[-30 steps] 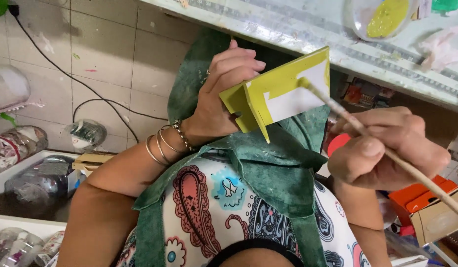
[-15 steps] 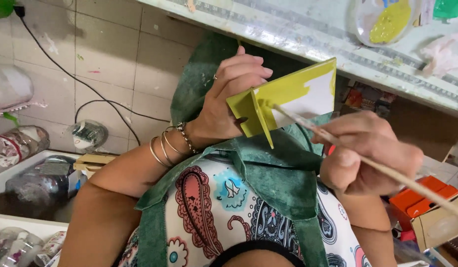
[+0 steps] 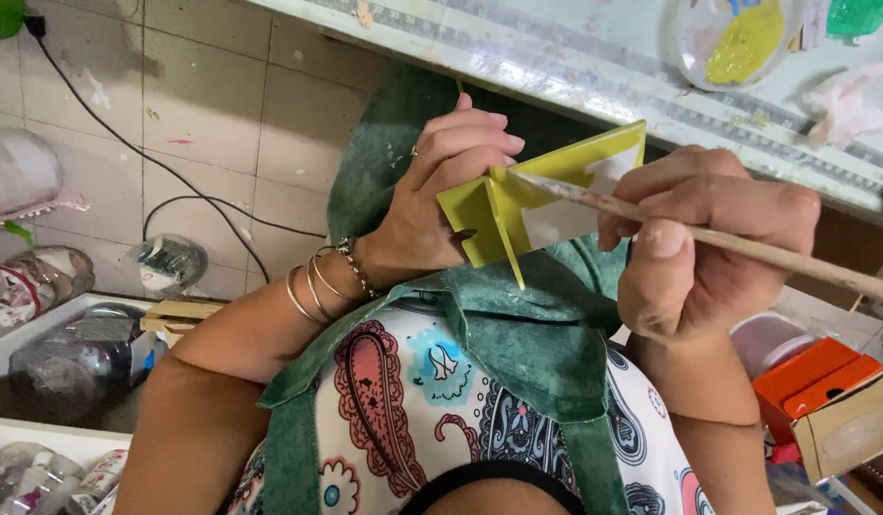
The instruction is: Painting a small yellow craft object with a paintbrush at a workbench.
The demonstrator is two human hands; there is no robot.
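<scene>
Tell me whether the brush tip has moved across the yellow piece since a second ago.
Yes. The brush tip has slid left along the yellow piece, from the unpainted white patch near its right end toward the inner fold by the left hand.

The folded card piece (image 3: 518, 205) is yellow-green, with an unpainted white patch on its inner face. The brush handle (image 3: 747, 243) crossing it is pale tan wood. Below the card piece, the apron (image 3: 518, 334) is mottled green over a white paisley garment (image 3: 403, 401) with coral, teal and navy motifs. Right of the apron, a box (image 3: 823, 401) appears orange and brown.
</scene>
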